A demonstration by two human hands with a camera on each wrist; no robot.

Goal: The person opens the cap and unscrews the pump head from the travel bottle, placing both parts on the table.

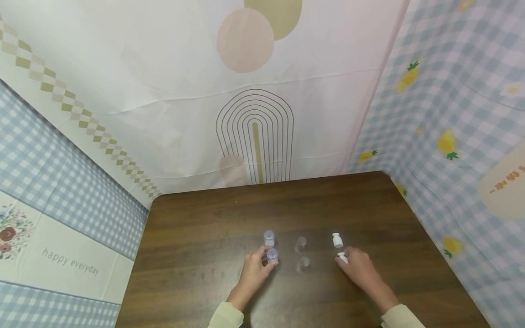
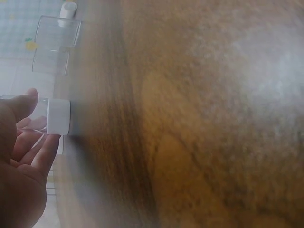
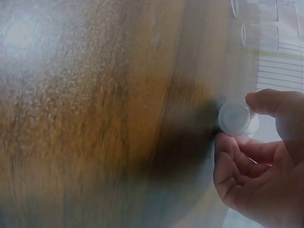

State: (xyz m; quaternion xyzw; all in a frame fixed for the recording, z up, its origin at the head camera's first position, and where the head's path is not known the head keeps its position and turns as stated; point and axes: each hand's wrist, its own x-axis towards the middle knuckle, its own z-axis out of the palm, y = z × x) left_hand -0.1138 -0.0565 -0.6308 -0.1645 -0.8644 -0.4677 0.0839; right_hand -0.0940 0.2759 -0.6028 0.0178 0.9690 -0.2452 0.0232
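In the head view my left hand holds a small clear jar between thumb and fingers. The left wrist view shows this jar's white cap at the table side, with the clear body above it. A second clear jar stands just behind. On the right, my right hand pinches a small white bottle between thumb and index finger. The bottle's round end faces the camera in the right wrist view. Another white bottle is just beyond it.
Between the hands, two clear cups are on the brown wooden table. A patterned white cloth hangs behind the table, and blue checked cloths hang at the sides.
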